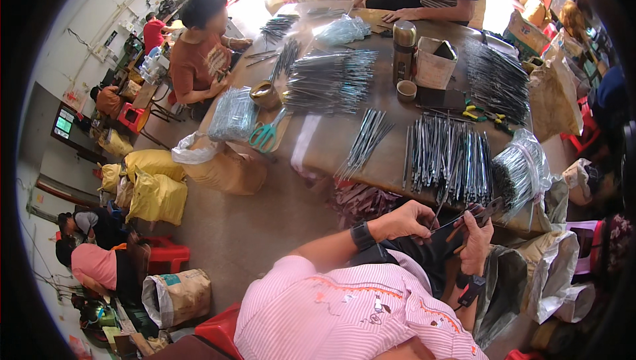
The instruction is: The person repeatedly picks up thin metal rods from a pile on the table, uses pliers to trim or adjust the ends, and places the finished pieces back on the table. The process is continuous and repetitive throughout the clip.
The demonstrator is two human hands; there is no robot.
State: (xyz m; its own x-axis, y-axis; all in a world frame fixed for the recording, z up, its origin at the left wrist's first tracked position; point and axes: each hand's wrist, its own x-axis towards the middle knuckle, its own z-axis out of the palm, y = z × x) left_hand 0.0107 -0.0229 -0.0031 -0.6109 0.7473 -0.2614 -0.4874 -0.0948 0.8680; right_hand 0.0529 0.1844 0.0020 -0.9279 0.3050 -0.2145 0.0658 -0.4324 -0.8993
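Observation:
My left hand (405,221) is closed in a pinch on a thin dark strip (435,222) over my lap. Close beside it, my right hand (476,239) is wrapped round a metal hand tool (491,208) with orange-brown handles; its exact kind is not clear. The strip reaches toward the tool, but I cannot tell if they touch. Just past my hands, a wide row of thin dark shiny strips (447,161) lies on the table (311,154). A smaller group of strips (366,141) lies to its left. At the right corner sits a plastic-wrapped bundle of strips (522,169).
Farther up the table are more strip piles (331,81), teal scissors (264,136), a thermos (403,52), a carton (435,61) and yellow-handled pliers (474,112). Co-workers (202,55) sit at the far sides. Open sacks (530,274) stand at my right; a red stool (165,254) is left.

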